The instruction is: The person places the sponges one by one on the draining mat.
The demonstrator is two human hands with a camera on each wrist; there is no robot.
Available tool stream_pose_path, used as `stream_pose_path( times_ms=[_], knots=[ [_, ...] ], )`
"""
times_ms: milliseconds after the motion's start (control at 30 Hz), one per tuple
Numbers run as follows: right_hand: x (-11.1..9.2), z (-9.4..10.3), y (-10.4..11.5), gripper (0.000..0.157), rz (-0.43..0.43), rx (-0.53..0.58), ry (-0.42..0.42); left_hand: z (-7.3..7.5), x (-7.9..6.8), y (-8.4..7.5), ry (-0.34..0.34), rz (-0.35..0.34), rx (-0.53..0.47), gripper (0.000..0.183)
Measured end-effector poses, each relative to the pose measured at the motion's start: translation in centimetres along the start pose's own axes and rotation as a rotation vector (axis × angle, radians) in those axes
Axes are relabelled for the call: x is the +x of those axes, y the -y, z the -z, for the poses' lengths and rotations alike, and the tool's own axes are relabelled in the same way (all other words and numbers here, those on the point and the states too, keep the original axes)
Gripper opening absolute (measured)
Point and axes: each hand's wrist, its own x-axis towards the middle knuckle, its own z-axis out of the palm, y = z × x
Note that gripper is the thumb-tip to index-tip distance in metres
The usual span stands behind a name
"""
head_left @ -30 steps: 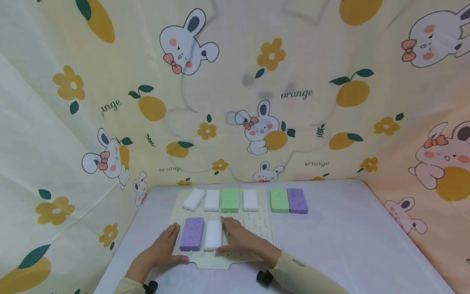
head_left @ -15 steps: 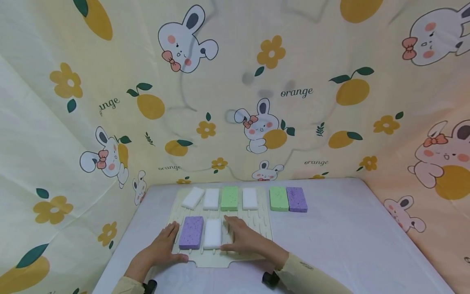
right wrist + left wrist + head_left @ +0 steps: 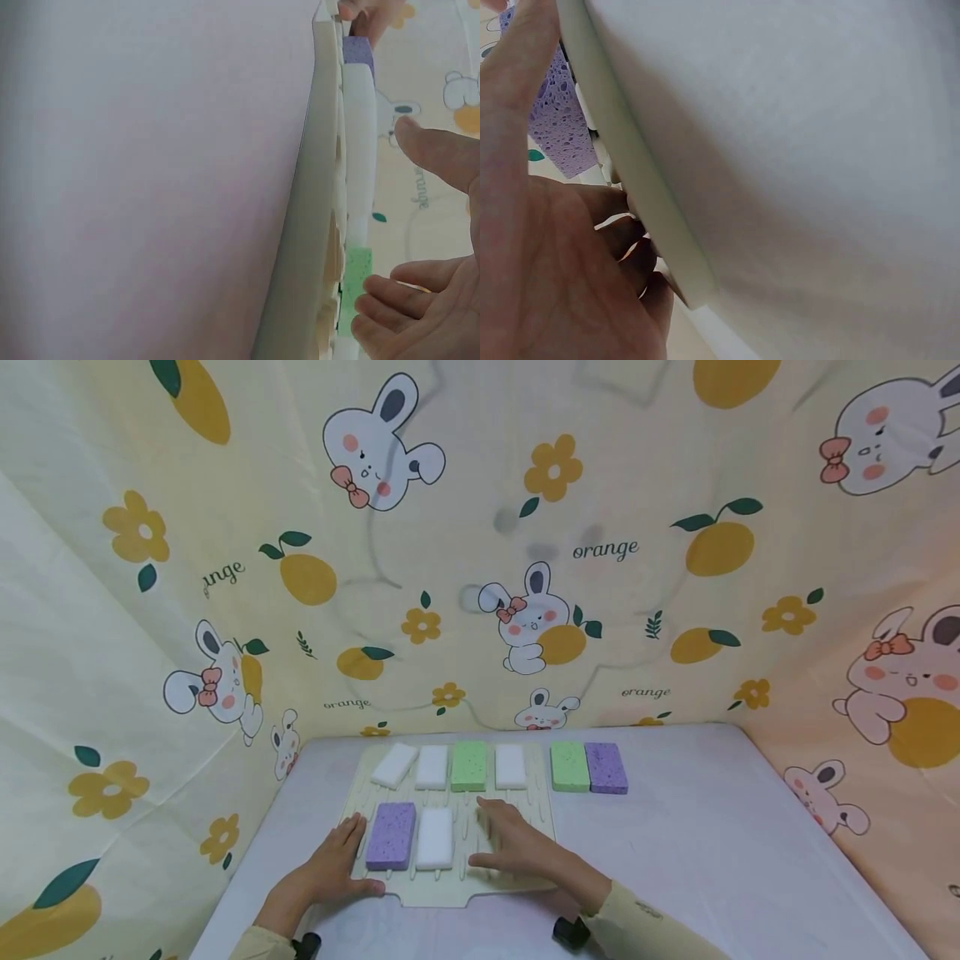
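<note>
A cream ribbed board (image 3: 435,894) with raised pegs lies on the table. My left hand (image 3: 327,863) rests at its near left corner, thumb along the front edge and fingers by the left side; the left wrist view shows those fingers at the board's rim (image 3: 634,161). On the front row lie a purple sponge (image 3: 391,837) and, to its right, a white sponge block (image 3: 435,839). My right hand (image 3: 521,842) hovers over the board right of the white block, thumb and fingers spread with nothing between them. The right wrist view shows that hand (image 3: 442,307) apart from the white block (image 3: 361,142).
Along the board's back row sit several white blocks, one of them (image 3: 394,766) tilted, and a green sponge (image 3: 468,767). Beyond the board's right edge, another green sponge (image 3: 570,767) and a purple one (image 3: 606,768) lie side by side on the white table (image 3: 697,860). A patterned curtain (image 3: 480,527) surrounds it.
My right hand has drawn away from the front white block toward the right, having been around its right side a second ago. The left hand and the sponges look unmoved.
</note>
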Motion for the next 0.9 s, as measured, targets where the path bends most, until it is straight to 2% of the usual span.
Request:
stream_pose_path(
  times_ms=[167, 267, 433, 767, 900],
  knots=[
    [-0.5, 0.6, -0.6, 0.101, 0.016, -0.007, -0.028, -0.5, 0.1, 0.3, -0.015, 0.0, 0.025, 0.131],
    [-0.7, 0.9, -0.9, 0.101, 0.014, 0.006, -0.048, -0.4, 0.0, 0.2, -0.025, -0.01, -0.001, 0.131],
    [-1.2, 1.4, -1.4, 0.099, 0.004, 0.015, -0.069, 0.1, -0.2, -0.3, -0.005, -0.017, -0.023, 0.129],
    [-2.2, 2.6, -2.7, 0.096, 0.012, 0.042, -0.122, -0.4, 0.2, 0.3, 0.005, -0.006, 0.008, 0.13],
    [-2.5, 3.0, -3.3, 0.097, -0.005, 0.018, -0.137, -0.3, 0.2, 0.2, 0.002, 0.002, 0.006, 0.13]
  ],
)
